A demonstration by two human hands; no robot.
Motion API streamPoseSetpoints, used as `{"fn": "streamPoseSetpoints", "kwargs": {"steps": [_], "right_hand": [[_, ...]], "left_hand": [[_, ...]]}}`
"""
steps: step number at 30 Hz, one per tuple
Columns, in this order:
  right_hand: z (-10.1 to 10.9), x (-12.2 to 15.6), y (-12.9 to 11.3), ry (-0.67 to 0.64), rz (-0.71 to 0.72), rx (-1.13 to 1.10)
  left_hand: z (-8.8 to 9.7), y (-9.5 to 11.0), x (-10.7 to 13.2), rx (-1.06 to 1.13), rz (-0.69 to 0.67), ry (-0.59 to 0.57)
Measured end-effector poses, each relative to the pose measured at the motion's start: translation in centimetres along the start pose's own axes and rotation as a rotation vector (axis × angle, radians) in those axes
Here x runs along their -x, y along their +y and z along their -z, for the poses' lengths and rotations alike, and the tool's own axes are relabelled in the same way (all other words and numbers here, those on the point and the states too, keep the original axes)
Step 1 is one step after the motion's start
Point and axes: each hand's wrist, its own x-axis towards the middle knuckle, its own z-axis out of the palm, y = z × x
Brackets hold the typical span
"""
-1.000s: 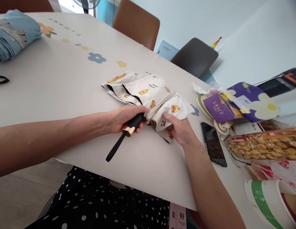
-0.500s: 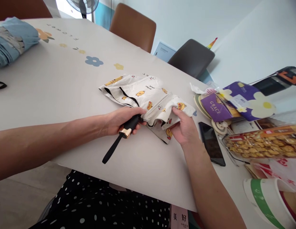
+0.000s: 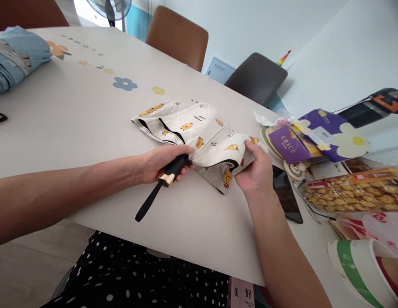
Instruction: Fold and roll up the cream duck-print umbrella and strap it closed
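Note:
A closed folding umbrella (image 3: 201,128) lies across the white table, its loose white canopy printed with yellow ducks and edged in black. My left hand (image 3: 165,162) is wrapped round the black handle with its gold band, thumb resting on the canopy's lower end. From the handle a black wrist strap (image 3: 149,201) hangs toward the front edge. My right hand (image 3: 257,167) pinches a fold of the canopy on the right side and holds it spread outward. Part of the fabric is hidden behind the right fingers.
On the white table (image 3: 89,115), a folded light-blue umbrella (image 3: 21,55) lies at far left. To the right are a black phone (image 3: 287,194), a purple box (image 3: 290,143), a bag of nuts (image 3: 359,192) and a white-and-green paper roll or cup (image 3: 352,265). Two chairs stand behind.
My right hand has moved a little right, drawing the canopy fold outward and flatter. It now covers part of the phone. My left hand keeps its hold on the handle.

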Motion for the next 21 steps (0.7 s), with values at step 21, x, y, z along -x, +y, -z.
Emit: {"fn": "streamPoseSetpoints", "kwargs": {"steps": [21], "right_hand": [[-3.2,3.3,0.3,-0.359,-0.171,0.135]], "left_hand": [[0.4,-0.3,-0.5,-0.032,-0.072,-0.090]]}}
